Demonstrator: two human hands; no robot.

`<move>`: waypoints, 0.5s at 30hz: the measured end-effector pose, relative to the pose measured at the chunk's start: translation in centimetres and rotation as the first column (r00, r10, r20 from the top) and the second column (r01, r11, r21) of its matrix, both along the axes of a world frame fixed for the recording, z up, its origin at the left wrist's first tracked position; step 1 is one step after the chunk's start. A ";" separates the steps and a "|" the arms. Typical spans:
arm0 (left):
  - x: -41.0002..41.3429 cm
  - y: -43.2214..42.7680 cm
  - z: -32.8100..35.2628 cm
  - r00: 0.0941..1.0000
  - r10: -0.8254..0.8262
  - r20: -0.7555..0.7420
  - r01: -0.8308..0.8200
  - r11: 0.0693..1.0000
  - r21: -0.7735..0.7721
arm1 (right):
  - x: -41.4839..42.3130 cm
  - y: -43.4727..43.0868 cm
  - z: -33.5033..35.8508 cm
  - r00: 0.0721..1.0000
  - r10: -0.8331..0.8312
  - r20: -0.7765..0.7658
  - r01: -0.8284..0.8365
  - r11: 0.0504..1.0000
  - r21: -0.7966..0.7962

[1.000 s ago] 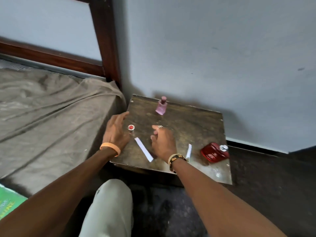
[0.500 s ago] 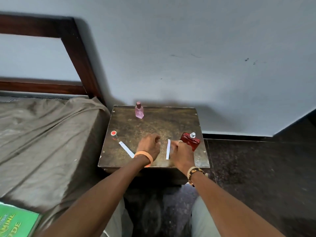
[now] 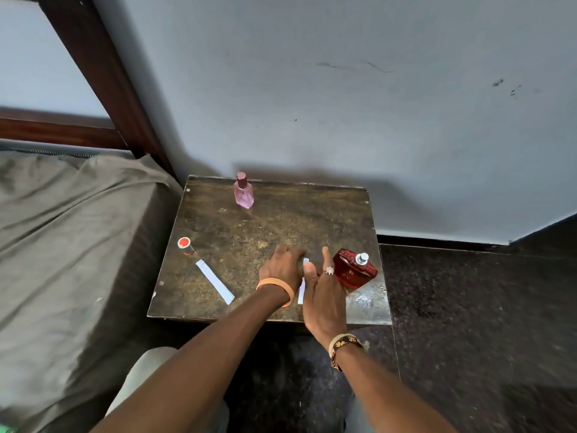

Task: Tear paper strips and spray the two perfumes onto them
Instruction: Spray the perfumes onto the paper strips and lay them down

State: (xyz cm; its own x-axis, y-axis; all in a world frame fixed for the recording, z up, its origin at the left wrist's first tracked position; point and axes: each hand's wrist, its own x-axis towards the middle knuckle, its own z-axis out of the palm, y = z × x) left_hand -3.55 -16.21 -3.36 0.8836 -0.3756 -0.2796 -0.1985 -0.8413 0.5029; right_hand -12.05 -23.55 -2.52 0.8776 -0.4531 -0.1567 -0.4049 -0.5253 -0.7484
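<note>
A pink perfume bottle [image 3: 243,192] stands capped at the back of the small dark table [image 3: 218,220]. A red perfume bottle [image 3: 354,271] with a bare silver sprayer lies near the right front. Its red cap [image 3: 184,244] stands at the left. One white paper strip [image 3: 215,281] lies at the left front. A second strip [image 3: 302,290] lies between my hands. My left hand [image 3: 281,270] is bent over that strip's far end, its fingertips hidden. My right hand [image 3: 323,296] hovers flat with fingers apart, between the strip and the red bottle.
A bed with a grey sheet [image 3: 71,245] and a dark wooden frame [image 3: 103,73] borders the table on the left. A blue-grey wall [image 3: 343,104] rises right behind it. Dark speckled floor [image 3: 468,323] lies to the right. My knee [image 3: 150,370] is below the table's front edge.
Both hands have moved from the table's left side to the second strip beside the red bottle. The right hand's fingers have spread out. The camera has swung to face the table squarely.
</note>
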 end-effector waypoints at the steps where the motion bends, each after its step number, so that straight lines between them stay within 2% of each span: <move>1: 0.2 0.0 -0.2 1.000 0.019 0.006 -0.019 0.999 -0.030 | 0.0 -0.1 -0.3 1.000 -0.022 0.009 0.022 1.000 0.005; 9: -0.1 0.2 -0.4 0.997 0.079 0.025 -0.074 0.984 -0.164 | -0.2 0.3 0.8 0.998 -0.058 0.024 0.057 0.998 0.034; 12: -0.5 0.9 0.3 0.978 0.174 -0.113 -0.203 0.911 -0.359 | -0.4 0.3 1.7 0.997 -0.078 0.024 0.077 0.996 0.048; 15: -0.8 2.2 1.9 0.902 0.236 -0.362 -0.408 0.740 -0.534 | -0.5 0.6 3.2 0.994 -0.111 -0.013 0.109 0.941 0.320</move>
